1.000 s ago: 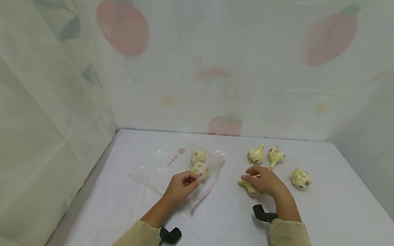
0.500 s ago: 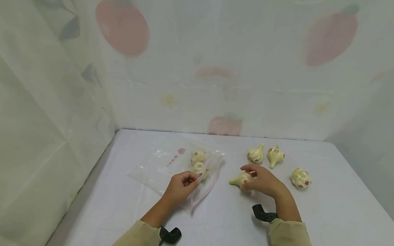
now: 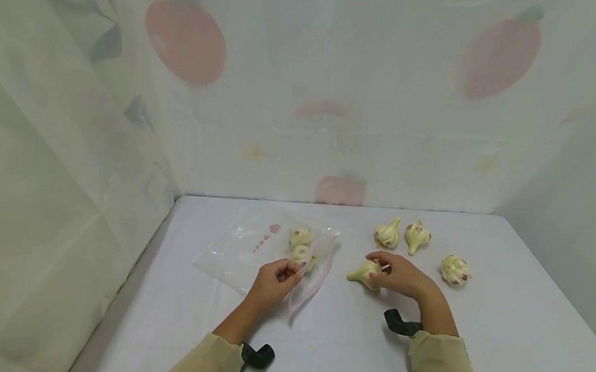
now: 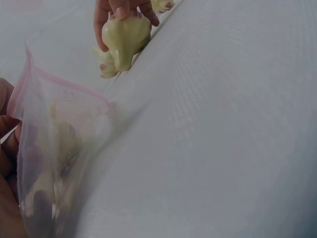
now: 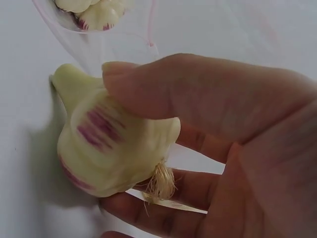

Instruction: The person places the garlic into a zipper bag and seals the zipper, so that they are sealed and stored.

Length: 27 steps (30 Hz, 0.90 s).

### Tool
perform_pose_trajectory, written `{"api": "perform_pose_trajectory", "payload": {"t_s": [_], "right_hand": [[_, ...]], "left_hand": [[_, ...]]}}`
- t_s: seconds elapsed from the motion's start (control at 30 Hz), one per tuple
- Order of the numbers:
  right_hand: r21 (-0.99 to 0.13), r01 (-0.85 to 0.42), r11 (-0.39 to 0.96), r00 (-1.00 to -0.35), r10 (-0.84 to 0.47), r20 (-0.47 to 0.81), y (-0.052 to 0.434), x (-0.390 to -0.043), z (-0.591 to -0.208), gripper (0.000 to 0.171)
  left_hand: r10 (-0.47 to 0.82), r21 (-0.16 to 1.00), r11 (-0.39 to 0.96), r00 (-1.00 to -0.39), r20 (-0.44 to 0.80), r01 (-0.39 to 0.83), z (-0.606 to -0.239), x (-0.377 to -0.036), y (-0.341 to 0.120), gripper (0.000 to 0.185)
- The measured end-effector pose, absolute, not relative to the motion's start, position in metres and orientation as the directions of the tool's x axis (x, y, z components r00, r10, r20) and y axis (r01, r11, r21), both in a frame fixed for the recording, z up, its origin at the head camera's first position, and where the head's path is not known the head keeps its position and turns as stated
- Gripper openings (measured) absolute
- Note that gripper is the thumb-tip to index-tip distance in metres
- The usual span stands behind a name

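In the head view my left hand (image 3: 271, 283) pinches the pink-edged mouth of a clear zip bag (image 3: 236, 251) lying on the table. Two garlic bulbs (image 3: 301, 237) lie inside the bag, one in front of the other. To the right of the bag, my right hand (image 3: 401, 275) holds another garlic bulb (image 3: 361, 273), its stem pointing left. The right wrist view shows the thumb on the near side of this purple-streaked bulb (image 5: 106, 144), with fingers behind and below it, near the roots. From the left wrist, the bag's mouth (image 4: 64, 87) appears raised and gaping.
Behind the right hand lie two more garlic bulbs (image 3: 387, 232) side by side. A further bulb (image 3: 455, 270) sits to their right. The white table (image 3: 318, 349) ends at a printed curtain (image 3: 263, 91) at the back, with a hanging sheet on the left.
The garlic bulb at my right hand has shifted left, and its stem now points more straight left. My right thumb and fingers have closed round it. My left hand and the bag stay still.
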State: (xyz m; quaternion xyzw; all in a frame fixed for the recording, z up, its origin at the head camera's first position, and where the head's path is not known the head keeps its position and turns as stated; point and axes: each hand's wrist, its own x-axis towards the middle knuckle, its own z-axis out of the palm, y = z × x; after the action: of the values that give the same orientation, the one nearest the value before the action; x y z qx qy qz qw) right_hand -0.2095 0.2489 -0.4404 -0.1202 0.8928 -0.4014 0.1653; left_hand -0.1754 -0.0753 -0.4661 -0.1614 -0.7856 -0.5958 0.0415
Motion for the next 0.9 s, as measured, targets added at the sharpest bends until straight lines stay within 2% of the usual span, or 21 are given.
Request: {"api": "perform_pose_trajectory", "payload": {"t_s": [0.2, 0.5, 0.73, 0.9], "right_hand": [[-0.753, -0.089, 0.651, -0.922, -0.341, -0.186, 0.245, -0.210, -0.442, 0.065], [-0.750, -0.157, 0.643, -0.934, -0.343, -0.099, 0.239, -0.211, -0.442, 0.065], [-0.768, -0.174, 0.616, -0.959, -0.283, -0.009, 0.221, -0.211, -0.442, 0.067], [-0.788, -0.146, 0.598, -0.973, -0.231, 0.006, 0.200, -0.209, -0.443, 0.066]], "left_hand": [[0.216, 0.924, 0.240, -0.944, 0.249, 0.298, -0.463, -0.174, -0.076, 0.003], [0.219, 0.918, 0.240, -0.939, 0.265, 0.315, -0.466, -0.174, -0.076, 0.005], [0.216, 0.918, 0.240, -0.940, 0.266, 0.315, -0.467, -0.175, -0.076, 0.004], [0.232, 0.920, 0.242, -0.939, 0.255, 0.310, -0.464, -0.174, -0.076, 0.004]]}}
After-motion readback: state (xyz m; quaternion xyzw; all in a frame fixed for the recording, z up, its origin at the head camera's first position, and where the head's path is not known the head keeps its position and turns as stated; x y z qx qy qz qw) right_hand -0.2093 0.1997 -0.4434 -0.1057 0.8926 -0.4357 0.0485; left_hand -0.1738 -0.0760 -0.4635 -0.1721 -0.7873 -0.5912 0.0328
